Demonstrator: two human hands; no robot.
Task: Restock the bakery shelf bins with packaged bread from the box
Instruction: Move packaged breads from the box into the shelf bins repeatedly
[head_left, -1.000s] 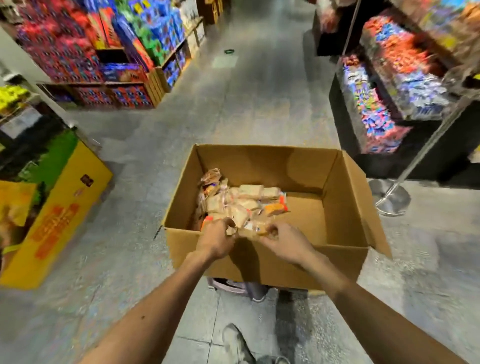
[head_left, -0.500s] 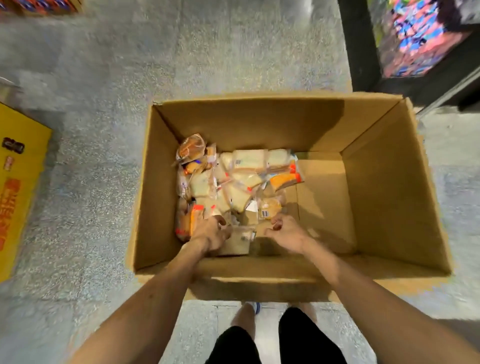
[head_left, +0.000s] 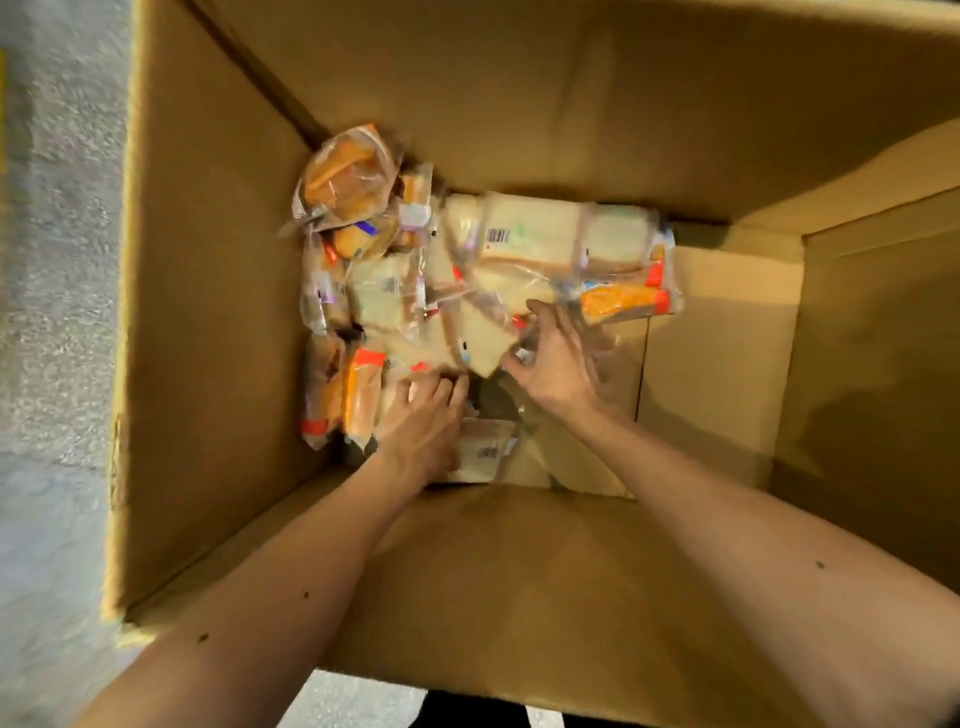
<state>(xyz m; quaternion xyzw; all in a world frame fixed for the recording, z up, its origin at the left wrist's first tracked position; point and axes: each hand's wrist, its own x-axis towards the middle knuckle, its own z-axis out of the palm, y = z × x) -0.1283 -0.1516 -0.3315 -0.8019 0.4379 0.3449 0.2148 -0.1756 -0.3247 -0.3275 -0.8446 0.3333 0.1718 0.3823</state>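
Cardboard box (head_left: 208, 312): bread packets (head_left: 545, 234), barcode labels (head_left: 497, 236), print unreadable. My left grip (head_left: 423, 426) atop packets, hold unclear; right grip (head_left: 558, 364) spread, touching wrap.

Two arms in shot, both bare all the way from the near edge of the view to the fingertips. The long, lean left forearm (head_left: 291, 582) carries two small dark spots, one about midway along and one nearer the elbow. The right forearm (head_left: 753, 519) looks broader this close to the lens and has a single small dark spot of its own. The left hand (head_left: 423, 426) is fairly sharp, with the knuckles and finger lines readable. The right hand (head_left: 558, 364) is smeared by blur, so fine detail is lost. Low between the arms sits a strip of plain black fabric clothing (head_left: 467, 712), cropped too tightly to tell its cut.
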